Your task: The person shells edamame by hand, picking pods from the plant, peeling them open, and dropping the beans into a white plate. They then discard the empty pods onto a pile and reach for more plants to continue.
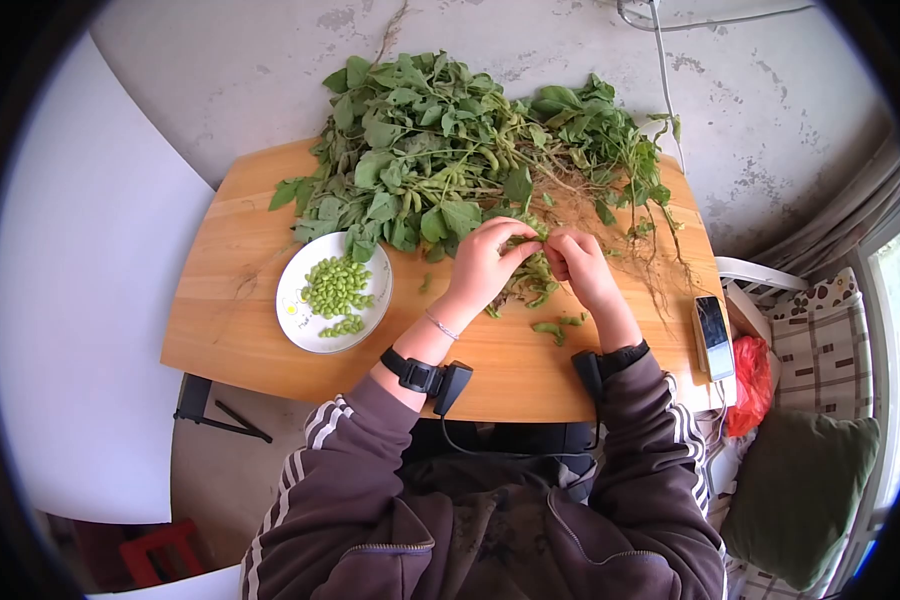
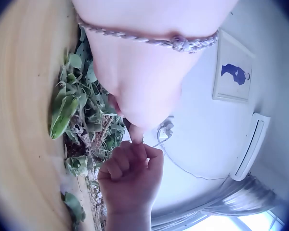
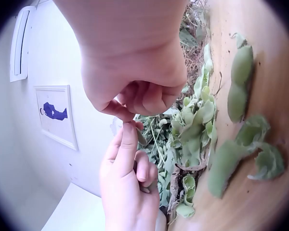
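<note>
Both hands meet over the table in front of the heap of soybean plants [image 1: 410,150]. My left hand [image 1: 482,265] pinches a green soybean pod [image 3: 141,138] between thumb and fingers, most of it hidden. My right hand [image 1: 582,268], its fingers curled, pinches at the pod's end, right against the left fingertips. Below the hands lie opened pod shells [image 3: 190,127] in a loose pile. Several more pods [image 1: 548,330] rest on the wood near the right forearm. Left of the left arm, a white plate [image 1: 376,268] bears shelled green soybeans [image 1: 338,288].
The wooden table [image 1: 240,260] reaches back to a grey wall. Roots and stems [image 1: 570,195] spread over its right rear. A phone [image 1: 712,330] stands by the right edge, near a red plastic bag [image 1: 752,385] and a dark cushion [image 1: 805,490].
</note>
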Tool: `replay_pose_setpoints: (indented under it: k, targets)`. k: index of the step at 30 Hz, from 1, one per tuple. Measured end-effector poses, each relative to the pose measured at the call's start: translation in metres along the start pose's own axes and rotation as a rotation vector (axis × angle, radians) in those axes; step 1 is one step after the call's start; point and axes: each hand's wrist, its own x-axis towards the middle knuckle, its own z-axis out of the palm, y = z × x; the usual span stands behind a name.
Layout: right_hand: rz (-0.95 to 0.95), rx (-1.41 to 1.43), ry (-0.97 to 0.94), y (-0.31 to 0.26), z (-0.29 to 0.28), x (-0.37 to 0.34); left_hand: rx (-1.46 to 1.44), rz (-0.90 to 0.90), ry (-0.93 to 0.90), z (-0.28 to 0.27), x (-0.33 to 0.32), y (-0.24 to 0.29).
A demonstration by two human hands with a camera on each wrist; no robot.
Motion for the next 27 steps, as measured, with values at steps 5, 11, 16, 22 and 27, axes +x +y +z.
replay_pose_setpoints:
  k: [5, 11, 16, 22, 27]
  targets:
    - [-0.023, -0.071, 0.001, 0.001, 0.000, 0.000, -0.683, -0.521, 0.087, -0.009, 0.004, -0.004]
    - [-0.184, -0.510, 0.129, 0.012, -0.012, 0.006, -0.904, -0.541, 0.114, -0.026, 0.010, -0.006]
    - [-0.319, -0.712, 0.376, 0.006, 0.001, 0.007, -0.932, -0.637, -0.001, -0.016, 0.004, -0.006]
    - [-0.457, -0.711, 0.273, -0.005, 0.012, -0.001, -0.817, -0.629, -0.076, -0.010, 0.002, -0.001]
    - [-0.498, -0.730, 0.355, 0.000, 0.011, 0.000, -0.785, -0.620, -0.073, -0.009, 0.000, 0.000]
